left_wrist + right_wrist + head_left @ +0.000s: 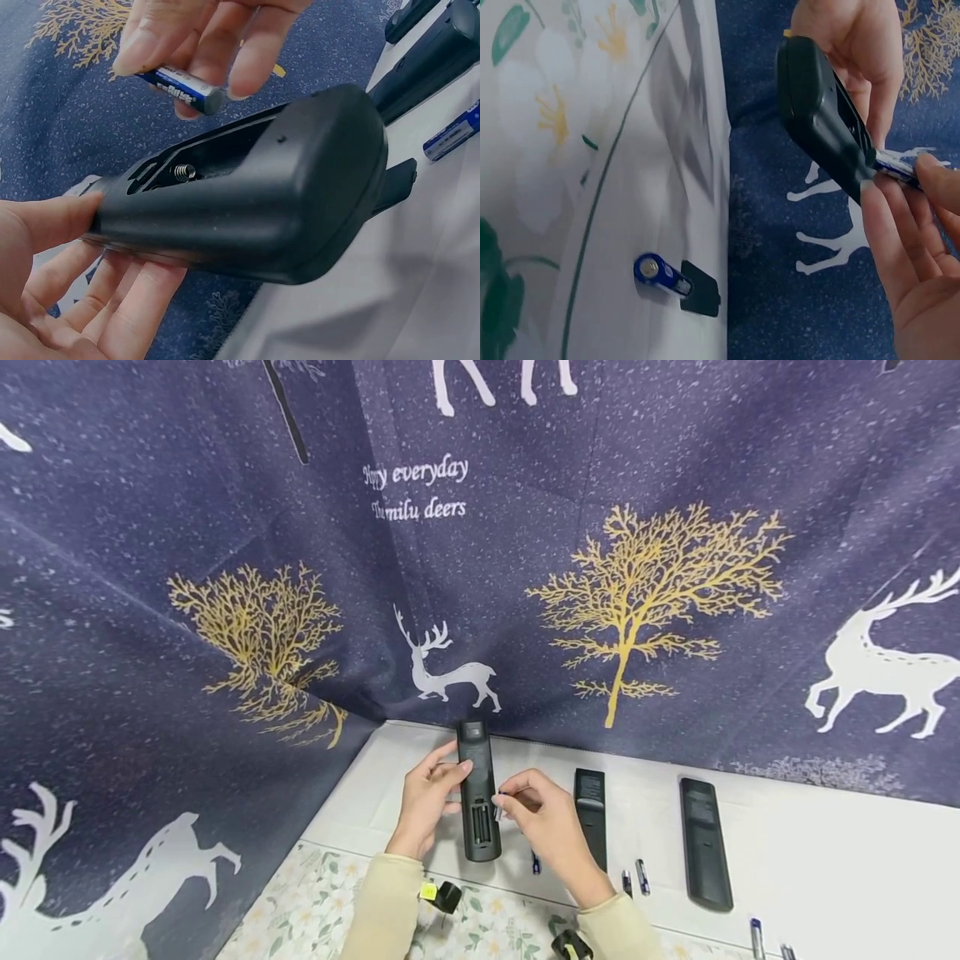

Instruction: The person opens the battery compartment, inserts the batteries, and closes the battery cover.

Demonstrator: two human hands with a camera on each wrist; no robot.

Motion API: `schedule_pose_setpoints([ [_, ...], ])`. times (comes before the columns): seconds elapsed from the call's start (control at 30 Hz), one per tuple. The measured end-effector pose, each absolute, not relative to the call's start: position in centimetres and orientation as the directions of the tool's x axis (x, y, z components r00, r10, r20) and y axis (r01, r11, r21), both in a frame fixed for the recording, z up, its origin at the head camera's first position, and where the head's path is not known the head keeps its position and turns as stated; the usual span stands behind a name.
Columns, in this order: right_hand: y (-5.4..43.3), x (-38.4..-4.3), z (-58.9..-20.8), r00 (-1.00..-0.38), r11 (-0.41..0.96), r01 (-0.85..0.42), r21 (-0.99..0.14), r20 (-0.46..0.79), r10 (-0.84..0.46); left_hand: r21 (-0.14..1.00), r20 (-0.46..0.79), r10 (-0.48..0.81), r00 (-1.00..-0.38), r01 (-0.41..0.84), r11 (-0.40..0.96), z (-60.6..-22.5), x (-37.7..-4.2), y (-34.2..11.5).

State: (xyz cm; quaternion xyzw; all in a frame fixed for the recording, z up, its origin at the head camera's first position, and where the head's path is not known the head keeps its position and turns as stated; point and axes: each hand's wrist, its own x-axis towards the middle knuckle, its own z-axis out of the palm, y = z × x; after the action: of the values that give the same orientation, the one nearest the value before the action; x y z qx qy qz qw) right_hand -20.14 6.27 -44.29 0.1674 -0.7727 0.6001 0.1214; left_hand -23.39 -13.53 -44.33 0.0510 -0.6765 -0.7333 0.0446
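My left hand [427, 802] grips a black remote control [474, 777] by its sides, its back turned up and raised off the table. The battery compartment [482, 823] lies uncovered, and a coil spring [184, 172] shows inside it. Between thumb and fingers my right hand [546, 818] pinches a blue and silver battery [184, 91], close over the compartment's edge. On the table below, another blue battery [660, 274] lies against a small black battery cover [700, 289].
Two more black remotes, one partly behind my right forearm [590, 802] and one farther right [705, 843], lie on the white table covering [645, 777]. Several loose batteries [642, 877] are scattered nearby. A flowered cloth [292, 893] covers the front, and a patterned curtain [487, 568] hangs behind.
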Motion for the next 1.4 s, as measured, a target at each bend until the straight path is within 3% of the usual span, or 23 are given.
schedule_pose_setpoints([
  [0.17, 6.0, -20.2, -44.3, -0.89, 0.234, -0.454, -0.86, 0.449, -0.08, 0.997, -0.005, -0.121, -0.993, 0.004, -0.075, -44.1, -23.5, -13.4],
  [0.5, 5.2, -19.8, -44.2, -0.89, 0.198, -0.455, -0.868, 0.443, -0.105, 0.998, -0.004, -0.122, -0.992, 0.004, -0.07, -43.9, -23.7, -13.4],
  [0.9, 4.5, -19.5, -44.7, -0.879, 0.33, -0.476, -0.815, 0.449, -0.159, 0.998, -0.003, -0.105, -0.994, 0.003, -0.057, -43.9, -23.3, -13.1],
  [1.4, 4.5, -19.5, -45.3, -0.866, 0.38, -0.499, -0.779, 0.451, -0.215, 0.998, -0.013, -0.099, -0.995, -0.006, -0.07, -44.2, -23.2, -13.0],
])
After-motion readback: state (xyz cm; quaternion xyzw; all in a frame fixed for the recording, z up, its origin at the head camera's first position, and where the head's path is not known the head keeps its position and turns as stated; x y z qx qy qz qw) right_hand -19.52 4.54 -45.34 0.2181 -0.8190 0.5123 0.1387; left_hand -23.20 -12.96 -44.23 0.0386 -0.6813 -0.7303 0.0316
